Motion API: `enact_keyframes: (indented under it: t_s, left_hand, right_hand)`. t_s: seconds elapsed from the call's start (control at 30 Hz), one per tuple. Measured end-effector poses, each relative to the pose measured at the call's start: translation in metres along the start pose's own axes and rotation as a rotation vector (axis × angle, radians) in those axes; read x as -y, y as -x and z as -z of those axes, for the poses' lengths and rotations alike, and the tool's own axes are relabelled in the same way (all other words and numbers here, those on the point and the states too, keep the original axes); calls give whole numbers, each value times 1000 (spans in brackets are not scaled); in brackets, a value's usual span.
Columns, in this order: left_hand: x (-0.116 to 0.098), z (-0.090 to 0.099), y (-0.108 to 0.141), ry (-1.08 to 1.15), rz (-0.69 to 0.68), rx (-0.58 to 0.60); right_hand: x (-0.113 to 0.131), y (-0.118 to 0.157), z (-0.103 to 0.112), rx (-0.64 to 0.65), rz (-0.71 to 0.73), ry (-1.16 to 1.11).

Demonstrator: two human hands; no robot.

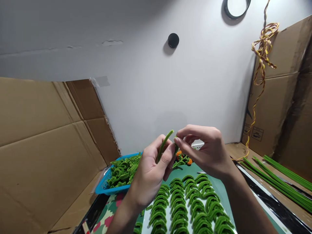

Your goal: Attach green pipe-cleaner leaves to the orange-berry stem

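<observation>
A bent green fuzzy stem (165, 144) is held between my two hands above the work surface. My left hand (156, 162) is closed around its lower part, with one end sticking up past the fingers. With thumb and forefinger pinched together, my right hand (201, 143) grips the other end beside the left fingertips. Beneath the hands, rows of curved green pieces (179, 204) lie on a white sheet (146, 224) over a green mat (225, 195).
At the left stands a blue basket (101, 185) full of green pieces. Orange flowers (189, 161) lie behind the hands. Long green stems (280, 185) rest at the right. Cardboard walls (44, 156) flank both sides, and a twisted wire (262, 65) hangs at the right.
</observation>
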State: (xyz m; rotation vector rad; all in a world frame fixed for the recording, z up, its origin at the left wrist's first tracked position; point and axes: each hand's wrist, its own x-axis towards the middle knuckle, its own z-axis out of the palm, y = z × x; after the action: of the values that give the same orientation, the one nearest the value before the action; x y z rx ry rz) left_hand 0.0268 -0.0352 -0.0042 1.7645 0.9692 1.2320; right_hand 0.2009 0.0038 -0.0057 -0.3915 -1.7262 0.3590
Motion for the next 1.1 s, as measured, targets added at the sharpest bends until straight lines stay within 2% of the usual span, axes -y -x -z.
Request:
enact_keyframes:
  t_s: [0.1,0.33,0.53,0.77,0.9,1.1]
  left_hand:
    - [-1,0,0,-10,14,44]
    - [-4,3,0,-45,31,86]
    - [-5,2,1,4,45,142]
    - [-2,0,2,101,143,199]
    - [-3,0,3,76,137,183]
    - [-4,5,-1,62,91,78]
  right_hand:
    - [-1,0,0,-31,27,29]
    - [-3,1,-2,22,36,39]
    - [-5,1,2,68,0,37]
    - [-5,1,6,41,31,-31]
    - [-9,0,8,102,24,-21]
    - [-11,0,12,159,-28,28]
